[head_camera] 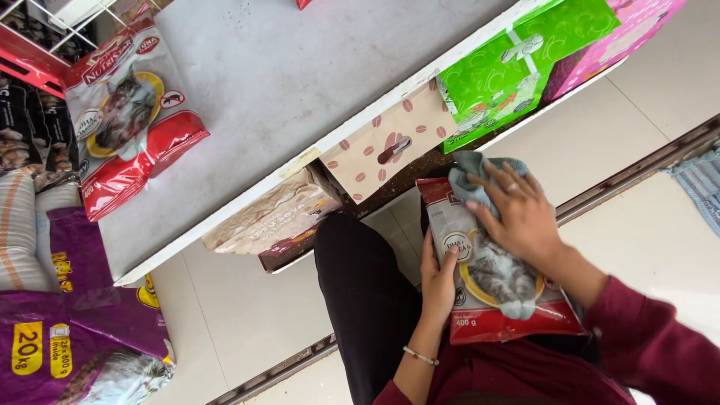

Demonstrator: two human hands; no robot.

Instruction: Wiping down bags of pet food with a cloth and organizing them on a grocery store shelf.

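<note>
— What do we have in our hands?

— A red and silver cat food pouch (491, 285) with a cat pictured in a yellow ring, lying on our lap. Our left hand (439, 281) is clamped on its left edge, thumb on the front. Our right hand (521, 214) presses a grey-blue cloth (469, 174) flat against the upper part of the pouch, fingers spread over the cloth.

— So the hands are apart?

— Yes, one on the pouch's side, the other on top of it.

— And around us?

— A white shelf (285, 75) runs ahead of us. A second red cat food pouch (127, 112) of the same look lies on its far left. Under the shelf edge lean a cream bag with brown bean shapes (390, 139), a green bag (517, 64), a pink bag (630, 34) and a brown bag (274, 217). At lower left a large purple sack (67, 337) sits on the pale tiled floor (240, 315).

— Anything blocking the pouch?

— Only our right hand and the cloth cover its top.
</note>
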